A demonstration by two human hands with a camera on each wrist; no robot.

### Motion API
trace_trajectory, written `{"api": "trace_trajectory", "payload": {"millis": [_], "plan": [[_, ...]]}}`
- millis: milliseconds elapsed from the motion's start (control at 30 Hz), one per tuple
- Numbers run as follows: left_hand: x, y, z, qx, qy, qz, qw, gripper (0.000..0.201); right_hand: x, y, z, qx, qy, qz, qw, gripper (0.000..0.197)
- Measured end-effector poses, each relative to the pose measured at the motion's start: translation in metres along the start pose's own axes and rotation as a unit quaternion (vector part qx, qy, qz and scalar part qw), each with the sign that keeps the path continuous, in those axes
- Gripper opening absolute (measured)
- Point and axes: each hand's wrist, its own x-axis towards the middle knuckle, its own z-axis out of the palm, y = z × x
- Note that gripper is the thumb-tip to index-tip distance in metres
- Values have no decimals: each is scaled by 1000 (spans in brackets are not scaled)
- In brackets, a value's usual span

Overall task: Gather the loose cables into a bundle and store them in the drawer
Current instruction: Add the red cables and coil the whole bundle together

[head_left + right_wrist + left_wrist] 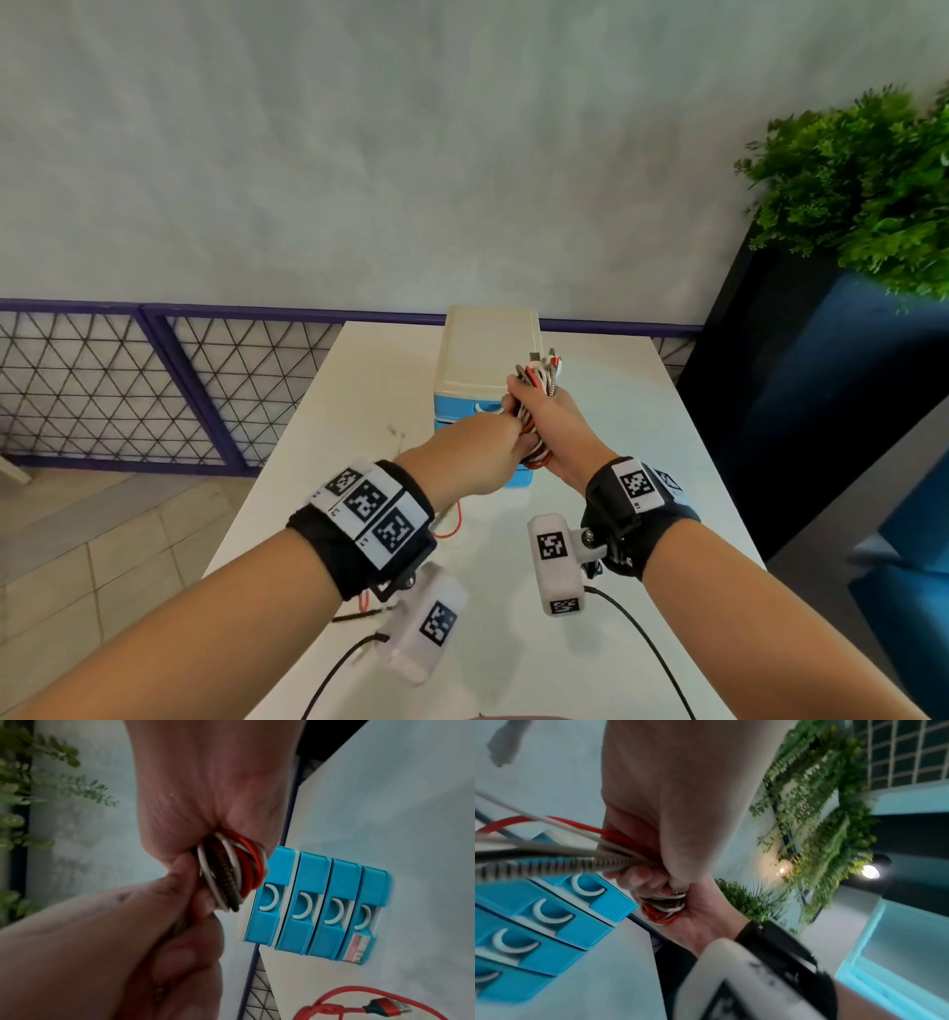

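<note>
Both hands up front of blue drawer unit (pixel 488 411): right hand (pixel 552 429) fingers wrapped round cable bundle (pixel 536 383), left hand (pixel 475 447) fingers pinching trailing cables (pixel 559 852); red cable end (pixel 380 1008) loose on desk (pixel 642 411).

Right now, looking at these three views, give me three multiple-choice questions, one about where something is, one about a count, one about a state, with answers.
1. Where is the coiled bundle of red, white and braided cables?
A. Held in both hands
B. On the floor
C. On top of the cabinet

2. How many drawers does the small blue plastic drawer cabinet show?
A. Two
B. Four
C. Six

3. What state are the drawers in?
A. All shut
B. Top one open
C. All removed

Answers: 1 A, the right hand and left hand grip it; 2 B, the right wrist view shows four handles; 3 A, all fronts sit flush.
</note>
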Motion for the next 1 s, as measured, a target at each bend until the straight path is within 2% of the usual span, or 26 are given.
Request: {"api": "trace_trajectory", "payload": {"millis": [67,133,167,233,333,433,533,633,767,867,1000], "plan": [[0,-4,-1,-155,-44,-32,986,34,0,-2,2,5,7,-23,1000,31],[-2,-12,2,-319,-97,-56,941,43,1,-6,3,52,14,-25,998,32],[-4,-14,5,-375,-111,-54,919,45,0,-8,4,88,10,-15,996,31],[-9,-18,10,-418,-117,-32,900,44,-2,-12,7,174,-16,9,985,29],[-12,-21,18,-397,-114,3,911,44,-6,-13,10,259,-85,14,962,32],[-14,-22,24,-374,-89,26,923,41,-13,-13,12,303,-104,16,947,34],[-16,-20,32,-365,-35,48,929,36,-14,-15,16,333,-74,26,940,33],[-17,-23,40,-373,-7,67,925,33,-12,-15,19,304,-23,19,952,36],[-17,-37,48,-367,-31,72,927,31,-9,-12,18,282,3,12,959,37],[-21,-57,58,-326,-84,50,940,15,-3,-21,6,310,28,-6,950,37],[-21,-71,65,-273,-53,44,960,13,-5,-36,-1,306,29,-30,951,39]]}}
